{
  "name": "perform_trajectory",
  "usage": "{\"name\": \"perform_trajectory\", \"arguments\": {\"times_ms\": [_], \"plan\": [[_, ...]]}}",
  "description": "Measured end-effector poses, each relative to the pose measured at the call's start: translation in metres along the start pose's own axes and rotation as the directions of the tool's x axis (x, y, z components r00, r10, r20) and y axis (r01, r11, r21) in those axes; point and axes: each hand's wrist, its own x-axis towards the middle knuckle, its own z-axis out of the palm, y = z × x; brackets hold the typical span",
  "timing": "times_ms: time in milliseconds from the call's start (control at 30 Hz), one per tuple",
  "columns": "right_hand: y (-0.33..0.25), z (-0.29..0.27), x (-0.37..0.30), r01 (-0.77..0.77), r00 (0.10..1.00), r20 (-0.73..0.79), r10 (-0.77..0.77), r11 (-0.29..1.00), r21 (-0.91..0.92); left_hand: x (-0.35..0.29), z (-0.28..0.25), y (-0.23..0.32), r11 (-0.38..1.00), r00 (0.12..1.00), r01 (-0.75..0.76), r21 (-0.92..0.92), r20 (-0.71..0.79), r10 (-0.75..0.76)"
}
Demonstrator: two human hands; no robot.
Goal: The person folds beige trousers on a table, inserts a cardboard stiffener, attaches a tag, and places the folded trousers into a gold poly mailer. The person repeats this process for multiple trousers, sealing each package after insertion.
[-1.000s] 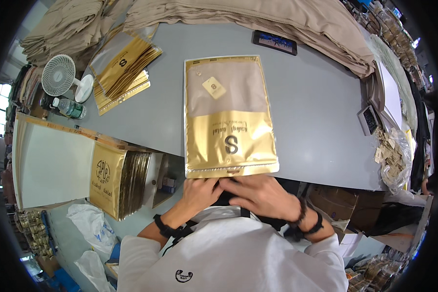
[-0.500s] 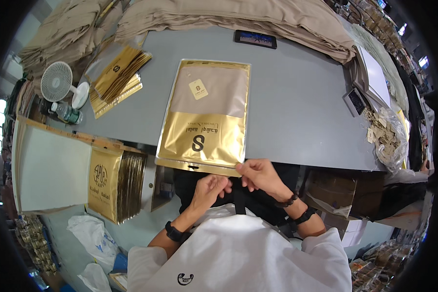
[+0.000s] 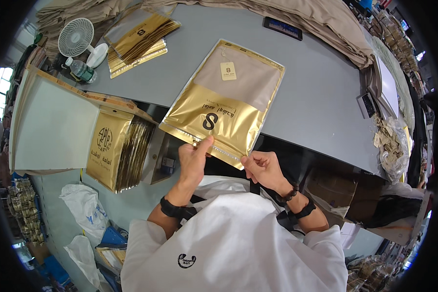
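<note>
We're gripping the gold bag (image 3: 225, 97) by its near edge, left hand (image 3: 192, 163) and right hand (image 3: 265, 168) both; just beyond them, dark lettering (image 3: 210, 121); farther, a printed cream tag (image 3: 228, 71)!

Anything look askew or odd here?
The gold pouch slants over the front edge of the table, not square to it, held by the left hand and right hand. The pouch stack at upper left is unevenly fanned.

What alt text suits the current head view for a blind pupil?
A person's left hand and right hand hold the near edge of a gold bag with beige cloth inside over a grey table. A phone lies beyond; a white fan stands at left.
</note>
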Motion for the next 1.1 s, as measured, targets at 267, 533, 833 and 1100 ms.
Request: {"name": "perform_trajectory", "arguments": {"times_ms": [267,533,833,1100], "plan": [[0.014,0.001,0.025,-0.017,0.998,0.066,0.005,0.983,0.181,-0.015,0.02,-0.03,0.951,0.926,0.261,0.167,0.236,-0.296],[0.022,0.0,0.02,0.035,0.999,0.017,-0.038,0.991,0.131,-0.002,0.002,-0.023,0.986,0.989,0.129,0.102,0.054,-0.135],[-0.002,-0.071,0.02,-0.044,0.94,-0.323,0.114,0.976,0.214,0.036,-0.051,0.003,0.993,0.986,0.088,0.077,0.136,-0.097],[-0.024,-0.095,0.052,0.073,0.769,-0.474,-0.428,0.796,-0.6,0.039,-0.048,0.008,0.904,0.825,0.34,0.257,0.38,-0.419]]}}
